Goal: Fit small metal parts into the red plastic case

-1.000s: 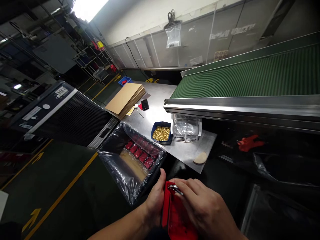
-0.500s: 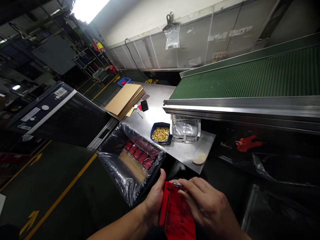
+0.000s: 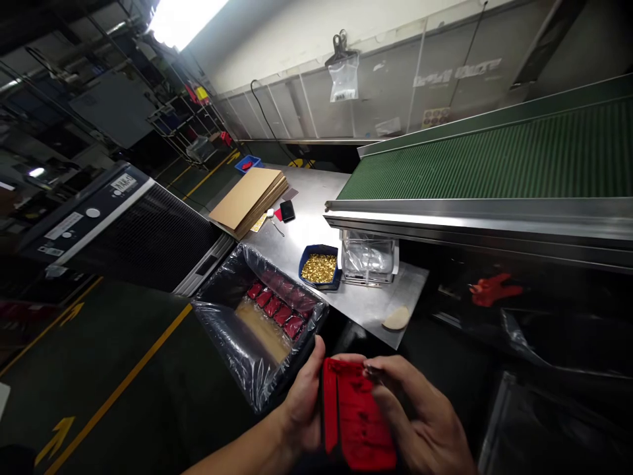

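I hold a flat red plastic part (image 3: 357, 415) low in the middle of the view, tilted up toward me. My left hand (image 3: 304, 402) grips its left edge, thumb up along the side. My right hand (image 3: 425, 422) grips its right edge, fingers curled over the top corner. Just beyond my hands stands a box lined with clear plastic film (image 3: 232, 330), holding a row of red parts (image 3: 275, 309) along its far side and a brown cardboard sheet on the bottom.
A steel table (image 3: 366, 303) carries a blue tray of small gold pieces (image 3: 319, 267), a clear plastic container (image 3: 368, 258), a cardboard stack (image 3: 250, 198) and a black object (image 3: 287, 210). A green conveyor belt (image 3: 494, 158) runs at right. A dark machine (image 3: 123, 224) stands left.
The red part has been turned so its flat face points up at me. My right hand has slid from on top of it to its right edge.
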Demonstrator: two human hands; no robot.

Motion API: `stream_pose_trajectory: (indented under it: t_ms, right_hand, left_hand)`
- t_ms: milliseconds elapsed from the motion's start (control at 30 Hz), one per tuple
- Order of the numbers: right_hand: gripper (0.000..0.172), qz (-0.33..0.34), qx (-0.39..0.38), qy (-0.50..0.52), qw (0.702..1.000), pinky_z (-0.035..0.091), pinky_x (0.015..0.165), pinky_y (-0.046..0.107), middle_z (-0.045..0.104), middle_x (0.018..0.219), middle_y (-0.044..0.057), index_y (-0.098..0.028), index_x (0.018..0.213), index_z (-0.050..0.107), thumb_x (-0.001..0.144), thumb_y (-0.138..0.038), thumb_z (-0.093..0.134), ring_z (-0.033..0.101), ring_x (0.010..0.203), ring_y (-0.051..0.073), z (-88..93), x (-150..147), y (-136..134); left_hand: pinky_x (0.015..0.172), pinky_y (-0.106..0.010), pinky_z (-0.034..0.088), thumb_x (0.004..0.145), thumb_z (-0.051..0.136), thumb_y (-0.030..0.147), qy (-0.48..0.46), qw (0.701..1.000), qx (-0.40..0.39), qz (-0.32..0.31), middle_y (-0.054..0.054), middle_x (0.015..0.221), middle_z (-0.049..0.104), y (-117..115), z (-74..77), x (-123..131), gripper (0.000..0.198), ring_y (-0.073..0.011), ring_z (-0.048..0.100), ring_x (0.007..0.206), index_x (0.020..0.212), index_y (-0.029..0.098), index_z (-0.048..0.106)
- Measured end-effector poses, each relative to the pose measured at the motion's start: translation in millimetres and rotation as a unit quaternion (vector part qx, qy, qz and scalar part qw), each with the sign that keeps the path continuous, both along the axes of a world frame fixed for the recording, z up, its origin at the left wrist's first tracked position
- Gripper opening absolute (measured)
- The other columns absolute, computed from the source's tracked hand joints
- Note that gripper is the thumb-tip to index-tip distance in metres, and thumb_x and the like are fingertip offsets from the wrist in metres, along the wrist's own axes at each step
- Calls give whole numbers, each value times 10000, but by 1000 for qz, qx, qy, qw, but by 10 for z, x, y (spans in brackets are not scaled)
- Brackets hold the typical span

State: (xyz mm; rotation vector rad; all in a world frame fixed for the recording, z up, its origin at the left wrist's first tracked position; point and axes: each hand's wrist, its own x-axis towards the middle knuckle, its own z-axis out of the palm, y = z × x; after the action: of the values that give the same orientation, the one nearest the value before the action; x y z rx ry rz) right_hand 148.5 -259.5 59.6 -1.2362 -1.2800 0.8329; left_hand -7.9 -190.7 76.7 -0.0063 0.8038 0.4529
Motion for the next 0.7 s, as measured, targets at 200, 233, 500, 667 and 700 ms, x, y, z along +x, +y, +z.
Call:
stream_pose_trajectory:
  t_ms: [200,233,500,667,700]
  right_hand:
    - [441,-72,-124,224,964,481,606,200,519,779,35,-192,983,544,987,-570,316,535,697,117,-7,-230,-95]
    - [466,-97,-132,265,950,488,604,208,498,767,37,-183,946,536,978,-591,314,516,683,116,-4,-238,-54]
    - [590,-160,-229,406,870,522,568,237,540,814,75,-150,867,563,803,-736,538,543,673,129,-11,-138,215]
    - [565,-160,-215,365,892,547,643,198,544,794,62,-142,843,595,819,-705,551,567,693,111,18,-148,196]
    - [560,-157,-209,349,900,547,648,191,549,791,64,-141,844,603,827,-697,547,569,699,111,23,-149,200]
  left_hand:
    - [815,-373,515,845,483,779,71,996,-40,34,-157,964,698,-91,142,51,724,-265,675,876,973,92,675]
    - [805,-350,511,852,488,768,117,993,-4,11,-140,971,688,-111,144,44,704,-242,662,869,974,99,668]
    - [1058,-348,388,990,474,459,347,652,654,-165,-74,1327,491,-114,224,-140,412,-234,488,1224,1362,287,509]
    - [877,-312,458,901,613,432,341,682,625,-168,-71,1125,542,-90,295,-21,368,-205,558,1002,1217,243,610]
    - [841,-304,453,898,616,442,349,693,610,-162,-67,1072,551,-89,287,5,330,-197,558,958,1149,228,635]
